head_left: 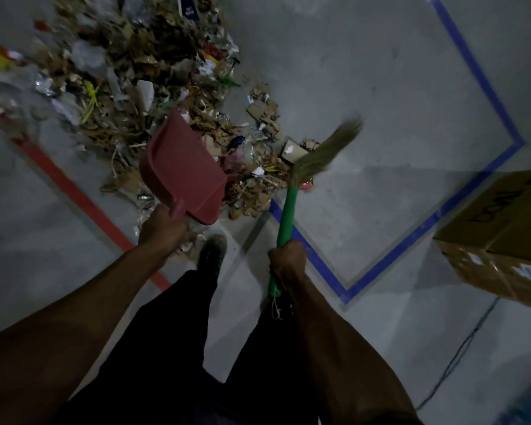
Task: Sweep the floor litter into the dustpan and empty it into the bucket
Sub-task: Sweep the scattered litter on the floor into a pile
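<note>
A big heap of litter (141,75), cardboard scraps, dry leaves and wrappers, spreads over the grey floor from the top left down to the middle. My left hand (161,225) grips the handle of a red dustpan (181,170), which is held above the heap's near edge. My right hand (288,260) grips the green handle of a straw broom (325,151). Its bristles, blurred, are off to the right of the litter. No bucket is in view.
A cardboard box (503,237) stands at the right edge. Blue tape (478,78) marks a rectangle on the floor and a red tape line (83,200) runs at the left. A thin cable (460,354) lies at bottom right. My shoe (212,253) is just behind the litter.
</note>
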`<state>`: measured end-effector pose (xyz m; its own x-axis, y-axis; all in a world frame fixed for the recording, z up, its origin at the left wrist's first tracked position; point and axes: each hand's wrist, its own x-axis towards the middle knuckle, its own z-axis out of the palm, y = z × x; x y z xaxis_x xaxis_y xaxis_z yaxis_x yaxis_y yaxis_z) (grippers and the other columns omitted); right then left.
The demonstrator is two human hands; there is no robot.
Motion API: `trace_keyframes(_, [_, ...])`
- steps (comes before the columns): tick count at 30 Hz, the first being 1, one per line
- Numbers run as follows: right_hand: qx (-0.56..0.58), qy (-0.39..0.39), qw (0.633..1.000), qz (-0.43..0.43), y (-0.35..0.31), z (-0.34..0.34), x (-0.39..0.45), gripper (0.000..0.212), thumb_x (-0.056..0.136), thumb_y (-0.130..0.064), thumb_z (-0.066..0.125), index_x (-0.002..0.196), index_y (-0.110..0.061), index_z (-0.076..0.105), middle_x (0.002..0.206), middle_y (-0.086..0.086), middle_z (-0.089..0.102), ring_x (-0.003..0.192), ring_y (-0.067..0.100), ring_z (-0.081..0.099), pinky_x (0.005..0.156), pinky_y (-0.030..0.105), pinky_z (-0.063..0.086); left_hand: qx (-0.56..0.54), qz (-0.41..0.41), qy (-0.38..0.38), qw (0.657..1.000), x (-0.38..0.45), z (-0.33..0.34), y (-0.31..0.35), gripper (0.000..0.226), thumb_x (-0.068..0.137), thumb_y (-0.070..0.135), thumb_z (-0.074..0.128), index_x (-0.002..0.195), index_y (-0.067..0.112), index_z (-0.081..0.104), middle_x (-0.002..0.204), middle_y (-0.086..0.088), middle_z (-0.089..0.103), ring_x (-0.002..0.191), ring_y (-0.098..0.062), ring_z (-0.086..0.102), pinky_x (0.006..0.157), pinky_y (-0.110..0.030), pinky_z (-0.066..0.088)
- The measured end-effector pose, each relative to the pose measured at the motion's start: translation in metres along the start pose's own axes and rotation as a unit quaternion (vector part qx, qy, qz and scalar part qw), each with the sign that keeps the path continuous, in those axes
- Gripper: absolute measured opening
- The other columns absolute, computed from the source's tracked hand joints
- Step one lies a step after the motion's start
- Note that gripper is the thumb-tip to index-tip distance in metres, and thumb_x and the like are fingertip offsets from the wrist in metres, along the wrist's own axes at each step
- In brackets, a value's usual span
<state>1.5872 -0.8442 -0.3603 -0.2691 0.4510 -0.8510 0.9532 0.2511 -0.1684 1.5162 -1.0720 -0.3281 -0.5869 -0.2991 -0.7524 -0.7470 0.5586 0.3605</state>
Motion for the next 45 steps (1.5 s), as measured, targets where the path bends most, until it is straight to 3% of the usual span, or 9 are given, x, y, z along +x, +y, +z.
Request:
trace_keyframes(3, [-0.028,-0.015,0.999,-0.033,-0.016,0.021,0.0,0.028,0.085,-0.015,0.066,0.095,-0.017,0.039,0.1,0.01,0.057,0.09,0.029,0.066,0.074,0.044,0.06,-0.005,-0.005,-0.01,1.0,0.009,-0.015,-0.01,0.026,0.072,0.026,0.058,0.094,0.011,0.058,0.085,-0.017,0.064,0.074,-0.033,0.063,0.069,-0.041,0.054])
trace_keyframes(6, [-0.064,-0.027,0.995,-0.074,-0.034,0.038,0.004,0.027,0.084,-0.016,0.066,0.093,-0.019,0.041,0.086,0.0,0.053,0.076,0.019,0.063,0.054,0.03,0.054,-0.008,-0.012,-0.012,1.0,0.015,-0.023,-0.016,0.048,0.06,0.034,0.053,0.101,0.01,0.06,0.097,-0.019,0.065,0.089,-0.036,0.064,0.081,-0.047,0.056])
trace_keyframes(10, [-0.133,-0.028,0.979,-0.154,-0.064,0.05,0.006,0.027,0.082,-0.018,0.066,0.084,-0.021,0.04,0.076,-0.006,0.044,0.064,0.008,0.051,0.046,0.019,0.039,-0.022,-0.024,-0.004,0.999,0.022,-0.029,-0.021,0.048,0.056,0.037,0.055,0.098,0.014,0.057,0.096,-0.018,0.065,0.089,-0.037,0.064,0.076,-0.043,0.054])
trace_keyframes(18, [-0.11,-0.046,0.967,-0.225,-0.034,0.043,-0.049,0.031,0.085,-0.019,0.065,0.112,-0.014,0.052,0.097,0.0,0.057,0.075,0.01,0.058,0.056,0.022,0.048,-0.024,-0.009,0.012,1.0,0.019,-0.031,-0.03,0.031,0.072,0.026,0.057,0.097,0.007,0.058,0.092,-0.023,0.067,0.085,-0.04,0.066,0.07,-0.042,0.053])
trace_keyframes(21, [-0.058,-0.026,0.977,-0.204,0.013,0.035,-0.087,0.036,0.086,-0.017,0.061,0.12,-0.014,0.052,0.102,0.005,0.062,0.085,0.022,0.065,0.073,0.041,0.059,-0.017,0.004,0.007,1.0,0.007,-0.032,-0.03,0.022,0.078,0.021,0.06,0.097,0.011,0.059,0.093,-0.022,0.067,0.089,-0.042,0.066,0.075,-0.044,0.054])
trace_keyframes(27, [0.061,0.059,0.993,-0.087,0.092,0.019,-0.125,0.031,0.08,-0.013,0.059,0.111,-0.012,0.056,0.087,0.017,0.066,0.074,0.035,0.067,0.064,0.049,0.059,-0.027,0.011,-0.026,0.999,-0.014,-0.035,-0.021,0.034,0.081,0.015,0.061,0.114,0.005,0.06,0.107,-0.028,0.065,0.099,-0.044,0.064,0.082,-0.049,0.053])
trace_keyframes(31, [0.136,0.092,0.986,0.005,0.112,0.009,-0.115,0.018,0.08,-0.008,0.062,0.097,-0.005,0.058,0.071,0.016,0.063,0.047,0.024,0.061,0.041,0.031,0.051,-0.02,0.008,-0.044,0.999,-0.018,-0.038,-0.02,0.038,0.082,0.016,0.062,0.118,0.004,0.059,0.112,-0.031,0.063,0.103,-0.046,0.062,0.085,-0.051,0.052])
trace_keyframes(35, [0.152,0.063,0.985,0.06,0.11,0.005,-0.091,0.021,0.081,-0.003,0.062,0.1,0.005,0.058,0.07,0.017,0.06,0.046,0.022,0.057,0.037,0.023,0.044,-0.01,0.02,-0.036,0.999,-0.019,-0.043,-0.026,0.036,0.072,0.027,0.061,0.102,0.007,0.059,0.103,-0.028,0.065,0.094,-0.044,0.064,0.077,-0.046,0.053])
trace_keyframes(45, [-0.009,-0.051,0.998,-0.036,0.039,0.057,-0.077,0.027,0.082,-0.009,0.063,0.105,-0.002,0.051,0.094,0.017,0.061,0.06,0.026,0.065,0.037,0.025,0.048,-0.026,0.011,-0.001,1.0,-0.02,-0.052,-0.067,0.022,0.06,0.032,0.057,0.074,0.015,0.057,0.07,-0.012,0.064,0.057,-0.029,0.063,0.054,-0.039,0.055])
